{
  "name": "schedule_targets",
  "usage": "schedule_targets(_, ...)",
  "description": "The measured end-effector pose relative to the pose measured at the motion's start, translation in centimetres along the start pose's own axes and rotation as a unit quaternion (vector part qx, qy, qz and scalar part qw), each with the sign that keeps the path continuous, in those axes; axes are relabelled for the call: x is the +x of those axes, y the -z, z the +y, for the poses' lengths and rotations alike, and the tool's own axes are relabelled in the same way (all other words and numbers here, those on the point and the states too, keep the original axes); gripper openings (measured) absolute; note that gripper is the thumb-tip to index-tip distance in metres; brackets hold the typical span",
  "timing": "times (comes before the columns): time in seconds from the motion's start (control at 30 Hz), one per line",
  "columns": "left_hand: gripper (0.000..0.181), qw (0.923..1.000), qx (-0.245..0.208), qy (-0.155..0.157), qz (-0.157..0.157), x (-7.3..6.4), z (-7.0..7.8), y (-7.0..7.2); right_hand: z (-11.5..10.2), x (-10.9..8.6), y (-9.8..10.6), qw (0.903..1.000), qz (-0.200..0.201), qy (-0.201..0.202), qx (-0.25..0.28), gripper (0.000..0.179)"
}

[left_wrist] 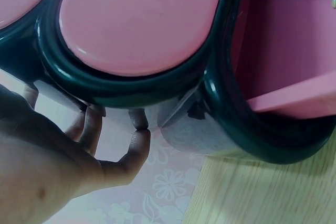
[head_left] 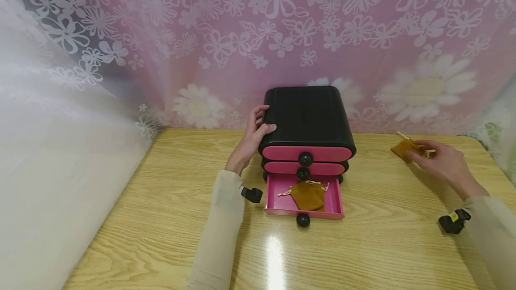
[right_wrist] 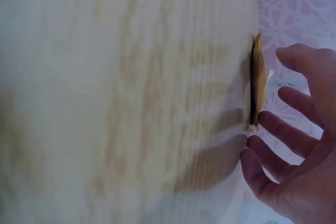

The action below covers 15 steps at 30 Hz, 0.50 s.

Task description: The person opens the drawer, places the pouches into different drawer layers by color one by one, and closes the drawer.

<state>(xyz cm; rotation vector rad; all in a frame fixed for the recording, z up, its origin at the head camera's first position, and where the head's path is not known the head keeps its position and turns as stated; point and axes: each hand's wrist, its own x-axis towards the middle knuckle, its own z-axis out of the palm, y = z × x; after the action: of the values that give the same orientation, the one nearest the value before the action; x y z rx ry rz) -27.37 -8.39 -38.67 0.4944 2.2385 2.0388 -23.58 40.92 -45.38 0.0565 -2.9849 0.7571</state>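
A small black chest with pink drawers (head_left: pixel 308 115) stands on the table, its bottom drawer (head_left: pixel 274 196) pulled out. My left hand (head_left: pixel 254 135) rests against the chest's left side, thumb at the top edge; the left wrist view shows its fingers (left_wrist: pixel 139 142) touching that side. Brown drawstring pouches (head_left: pixel 306 196) with pale cords lie overlapping in the bottom drawer. Another brown pouch (head_left: pixel 403 149) lies at the back right of the table. Over it is my right hand (head_left: pixel 443 162), its fingers loosely spread; in the right wrist view the thumb stands apart from the pouch (right_wrist: pixel 257 82).
Two upper drawers with round black knobs (head_left: pixel 305 159) are closed. The wood-grain table (head_left: pixel 161 218) reaches back to a pink flowered curtain (head_left: pixel 242 48). A pale sheet (head_left: pixel 60 169) hangs along the left. Small black cameras (head_left: pixel 251 194) sit on both wrists.
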Motion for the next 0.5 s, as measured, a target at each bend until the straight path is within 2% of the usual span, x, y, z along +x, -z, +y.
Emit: schedule_targets(0.5, 0.06, 1.0, 0.001, 0.002, 0.0, -0.01, -0.09, 0.05, 0.21, 0.7, -0.28, 0.9991, -0.019, 0.019, -0.032, 0.058)
